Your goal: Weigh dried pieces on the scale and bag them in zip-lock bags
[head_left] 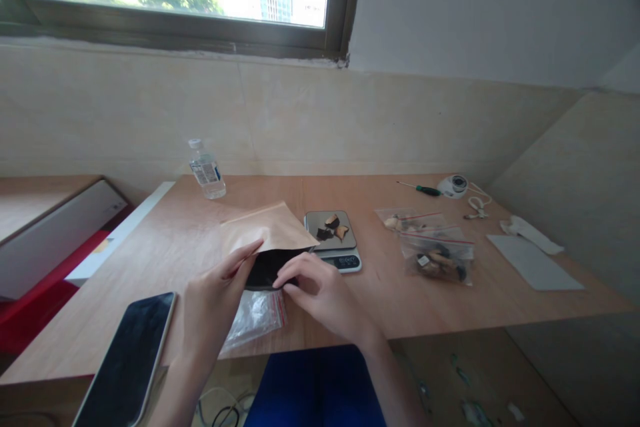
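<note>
- Left hand (215,288): thumb and fingers pinched on the brown bag (270,225) at its left side.
- Right hand (323,285): fingertips nipping its dark lower lip.
- The brown bag spans between both hands, mouth parted.
- Just beyond: scale (315,219) bearing dark pieces (325,234).

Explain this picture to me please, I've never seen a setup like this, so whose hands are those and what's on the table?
No machine here: these are a person's bare hands, seen by a camera worn on that person's head, looking forward and down. The left hand and right hand hold a tan paper pouch, its dark mouth open. On the pale wooden table, a small grey-and-white digital scale bears dark and tan pieces. To its right lie clear plastic bags with red strips and a green-and-black screwdriver; to its left stands a clear plastic bottle.
</note>
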### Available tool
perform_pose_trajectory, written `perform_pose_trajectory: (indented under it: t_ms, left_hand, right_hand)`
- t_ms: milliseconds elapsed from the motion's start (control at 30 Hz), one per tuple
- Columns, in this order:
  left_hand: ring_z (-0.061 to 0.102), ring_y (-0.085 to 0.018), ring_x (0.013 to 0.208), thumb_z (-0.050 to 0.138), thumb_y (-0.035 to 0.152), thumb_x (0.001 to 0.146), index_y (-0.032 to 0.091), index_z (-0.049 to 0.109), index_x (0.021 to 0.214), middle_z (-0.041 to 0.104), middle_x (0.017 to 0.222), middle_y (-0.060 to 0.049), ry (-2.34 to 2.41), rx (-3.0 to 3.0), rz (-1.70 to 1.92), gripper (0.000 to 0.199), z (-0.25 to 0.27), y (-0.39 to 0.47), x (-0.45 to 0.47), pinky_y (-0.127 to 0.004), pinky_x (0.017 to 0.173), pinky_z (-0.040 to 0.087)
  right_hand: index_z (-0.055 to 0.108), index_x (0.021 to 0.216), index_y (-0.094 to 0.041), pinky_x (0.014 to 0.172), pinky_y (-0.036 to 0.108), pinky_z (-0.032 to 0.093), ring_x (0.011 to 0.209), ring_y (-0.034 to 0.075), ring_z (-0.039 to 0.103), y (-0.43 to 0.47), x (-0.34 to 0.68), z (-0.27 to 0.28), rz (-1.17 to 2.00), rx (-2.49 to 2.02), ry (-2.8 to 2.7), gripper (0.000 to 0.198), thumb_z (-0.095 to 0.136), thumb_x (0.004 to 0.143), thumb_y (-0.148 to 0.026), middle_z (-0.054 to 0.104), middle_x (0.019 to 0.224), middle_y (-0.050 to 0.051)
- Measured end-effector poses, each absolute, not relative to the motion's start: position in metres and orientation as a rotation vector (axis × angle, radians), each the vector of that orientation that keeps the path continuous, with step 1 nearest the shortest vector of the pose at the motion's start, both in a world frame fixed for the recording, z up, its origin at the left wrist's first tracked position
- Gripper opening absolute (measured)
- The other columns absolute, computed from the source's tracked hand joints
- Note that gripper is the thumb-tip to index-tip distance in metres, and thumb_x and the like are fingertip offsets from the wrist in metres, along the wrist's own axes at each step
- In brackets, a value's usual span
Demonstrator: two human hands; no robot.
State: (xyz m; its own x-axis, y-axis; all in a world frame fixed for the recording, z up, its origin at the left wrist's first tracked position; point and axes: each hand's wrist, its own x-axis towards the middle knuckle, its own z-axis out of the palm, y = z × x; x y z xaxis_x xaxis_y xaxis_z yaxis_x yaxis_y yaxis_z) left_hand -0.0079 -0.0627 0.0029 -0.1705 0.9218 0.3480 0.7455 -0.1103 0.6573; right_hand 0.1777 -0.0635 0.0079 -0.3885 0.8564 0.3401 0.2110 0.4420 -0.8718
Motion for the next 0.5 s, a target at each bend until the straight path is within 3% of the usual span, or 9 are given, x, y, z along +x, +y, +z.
perform_pose_trajectory:
  t_ms: [167,300,500]
  left_hand:
    - [0.069,-0.017,0.087,0.054,0.045,0.083,0.035,0.066,0.106,0.072,0.098,0.006,1.964,1.829,1.195,0.028,0.005,-0.057,-0.009,-0.019,0.065,0.048]
    - [0.068,-0.016,0.088,0.056,0.045,0.082,0.036,0.066,0.105,0.072,0.097,0.007,1.943,1.809,1.216,0.027,0.004,-0.056,-0.009,-0.018,0.066,0.048]
    - [0.068,-0.016,0.088,0.057,0.045,0.081,0.036,0.067,0.105,0.073,0.094,0.007,1.959,1.802,1.213,0.027,0.005,-0.055,-0.008,-0.017,0.065,0.048]
  right_hand:
    - [0.064,0.084,-0.021,0.079,0.026,0.051,0.087,0.014,0.062,-0.052,0.228,-0.032,1.045,-0.928,-1.405,0.006,0.062,0.078,-0.02,0.065,0.088,0.002]
    - [0.062,0.088,-0.019,0.078,0.029,0.051,0.085,0.016,0.064,-0.028,0.262,-0.067,0.983,-1.136,-1.202,0.017,0.067,0.073,-0.025,0.066,0.089,0.004]
    - [0.063,0.088,-0.017,0.076,0.031,0.051,0.089,0.018,0.061,0.008,0.257,-0.091,0.711,-1.261,-1.468,0.014,0.055,0.077,-0.021,0.062,0.093,0.006]
